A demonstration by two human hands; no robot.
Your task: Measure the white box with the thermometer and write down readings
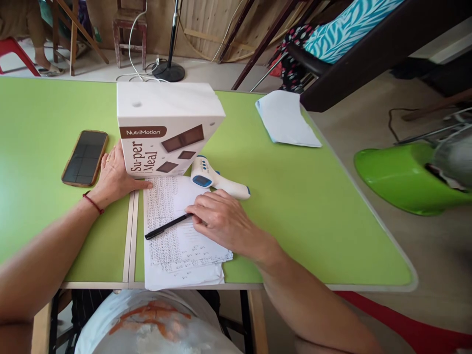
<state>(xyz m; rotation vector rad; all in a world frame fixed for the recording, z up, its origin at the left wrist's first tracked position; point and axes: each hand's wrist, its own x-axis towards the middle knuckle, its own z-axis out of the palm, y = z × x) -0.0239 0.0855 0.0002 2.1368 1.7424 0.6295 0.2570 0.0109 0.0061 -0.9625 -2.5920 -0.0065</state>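
A white box (199, 105) with a brown "NutriMotion" label stands over the top of some papers covered in handwriting (162, 216). My left hand (112, 174) is at its lower left corner, thumb in front along the bottom edge and fingers against the side, the fingertips partly hidden. Between the thumb and fingers of my right hand (223, 219) is one end of a black pen (165, 227), which slants over the written sheets. Just beyond that hand lies a white and blue infrared thermometer (221, 182), its handle close to my knuckles.
A phone in a brown case (84, 158) lies left of the box on the green table (302, 206). Folded white papers (285, 118) are near the far right edge. Off the table are a green plastic chair (409, 179), a stand with a round black base (169, 73) and a wooden chair (129, 29).
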